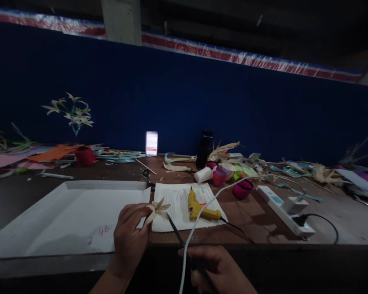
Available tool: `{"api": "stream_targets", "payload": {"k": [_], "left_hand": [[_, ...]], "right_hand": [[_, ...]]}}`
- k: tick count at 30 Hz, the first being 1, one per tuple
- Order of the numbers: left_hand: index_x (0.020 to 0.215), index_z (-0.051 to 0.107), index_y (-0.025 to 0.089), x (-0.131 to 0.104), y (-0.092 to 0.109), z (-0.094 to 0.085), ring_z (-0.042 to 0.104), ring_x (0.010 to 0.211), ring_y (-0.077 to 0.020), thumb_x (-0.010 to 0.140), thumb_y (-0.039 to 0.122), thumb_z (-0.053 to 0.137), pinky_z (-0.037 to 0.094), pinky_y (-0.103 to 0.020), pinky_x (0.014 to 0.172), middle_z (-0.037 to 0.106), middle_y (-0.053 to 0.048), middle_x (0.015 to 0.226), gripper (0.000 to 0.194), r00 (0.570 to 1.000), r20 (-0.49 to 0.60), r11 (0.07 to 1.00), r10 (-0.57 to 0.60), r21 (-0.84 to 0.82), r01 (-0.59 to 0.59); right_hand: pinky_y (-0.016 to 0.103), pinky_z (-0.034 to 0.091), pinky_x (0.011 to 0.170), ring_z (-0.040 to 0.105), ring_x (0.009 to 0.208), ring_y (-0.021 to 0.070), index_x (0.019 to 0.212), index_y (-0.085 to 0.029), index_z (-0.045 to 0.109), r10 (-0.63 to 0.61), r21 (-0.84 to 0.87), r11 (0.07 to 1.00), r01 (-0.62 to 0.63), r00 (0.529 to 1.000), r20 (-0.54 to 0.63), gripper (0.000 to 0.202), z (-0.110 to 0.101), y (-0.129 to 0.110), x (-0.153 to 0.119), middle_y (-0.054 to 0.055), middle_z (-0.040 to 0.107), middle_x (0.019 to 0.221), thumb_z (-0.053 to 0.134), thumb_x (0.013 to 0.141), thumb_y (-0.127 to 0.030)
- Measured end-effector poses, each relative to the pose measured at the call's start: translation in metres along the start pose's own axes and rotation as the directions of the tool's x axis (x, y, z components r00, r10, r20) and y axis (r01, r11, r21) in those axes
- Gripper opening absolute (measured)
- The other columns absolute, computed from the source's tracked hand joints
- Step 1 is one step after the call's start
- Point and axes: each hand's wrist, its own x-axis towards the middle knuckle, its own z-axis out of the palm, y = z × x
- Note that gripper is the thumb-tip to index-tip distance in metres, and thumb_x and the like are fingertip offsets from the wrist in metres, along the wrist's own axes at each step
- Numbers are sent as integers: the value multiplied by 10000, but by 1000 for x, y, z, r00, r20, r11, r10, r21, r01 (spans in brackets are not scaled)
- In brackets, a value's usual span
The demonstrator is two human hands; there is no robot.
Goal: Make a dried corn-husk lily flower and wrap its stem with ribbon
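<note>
My left hand point(130, 232) pinches a cream lily-like flower point(158, 209) with pointed petals, above the front edge of the table. In my right hand point(217, 269) is a long, dark pointed tool point(177, 232); whether it is a pair of tweezers or scissors I cannot tell. Its tip is at the flower's right side, though contact is unclear. Just beyond the hands, a yellow glue gun point(199, 208) lies on a printed paper sheet point(171, 194). A white cable point(214, 200) runs in front of the glue gun and past my right hand.
A white tray point(64, 220) stands at left, and a white power strip point(285, 212) with plugs at right. Small coloured cups point(243, 188), a black bottle point(204, 149), a lit phone point(151, 143) and a flower bunch point(76, 114) stand towards the blue partition.
</note>
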Motion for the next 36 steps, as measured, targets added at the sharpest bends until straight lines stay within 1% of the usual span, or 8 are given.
{"api": "stream_targets", "payload": {"k": [4,10,15,18,25,29,33,36], "left_hand": [[810,621,182,-1,-1,0,577,821,-179,693,98,672,485,-325,735,647,-45,829,153,1000,-4,1000,-1,11,1],[794,625,189,0,-1,-1,584,807,-178,697,124,674,490,-324,727,655,-42,812,127,1000,-24,1000,-5,22,5],[782,636,187,1,0,-2,587,809,-185,694,125,674,486,-324,721,665,-43,807,114,1000,-15,1000,-6,7,6],[770,642,190,0,0,-3,589,810,-186,689,126,678,483,-325,728,672,-41,809,110,1000,-14,1000,-14,8,15],[781,637,197,-1,-3,-4,591,817,-190,691,123,671,484,-330,730,675,-39,819,121,1000,-11,1000,-11,-9,11],[794,638,198,-1,-3,-5,585,829,-190,691,122,676,482,-333,738,675,-41,832,133,1000,-8,1000,-10,-15,10],[806,641,193,0,-3,-5,582,828,-186,692,123,679,480,-327,736,675,-44,839,139,1000,0,1000,-5,-19,5],[796,644,191,0,-2,-6,584,823,-187,686,123,686,480,-327,732,676,-44,832,136,1000,-10,1000,-3,-21,3]], "right_hand": [[176,235,448,342,452,37,1011,-141,664,2,-34,999,-2,1000,9,425,-1,1,0,-57,462,498,720,630,-323],[176,290,469,383,477,46,988,-146,679,10,-40,999,-10,1000,-18,403,0,0,0,-34,519,555,736,615,-286],[171,289,466,386,480,44,982,-143,681,11,-30,999,-12,1000,-13,424,2,-2,-1,-28,532,571,743,605,-329],[174,310,483,415,505,52,982,-133,678,16,-50,999,-19,999,-47,437,1,-2,-1,-12,557,612,755,597,-324],[169,250,448,356,468,37,972,-142,684,-3,-67,998,3,1000,4,404,4,-5,-1,-39,493,552,731,629,-351],[172,250,447,351,465,38,995,-147,679,-20,-100,995,22,1000,15,399,4,-7,-2,-42,480,543,716,647,-339],[172,283,462,377,476,43,993,-143,677,16,-129,991,-18,1000,-18,388,5,-6,-3,-39,494,554,715,644,-308],[175,296,467,387,470,45,1004,-131,663,36,-106,993,-41,998,-46,432,6,-5,-4,-37,503,555,723,625,-332]]}}
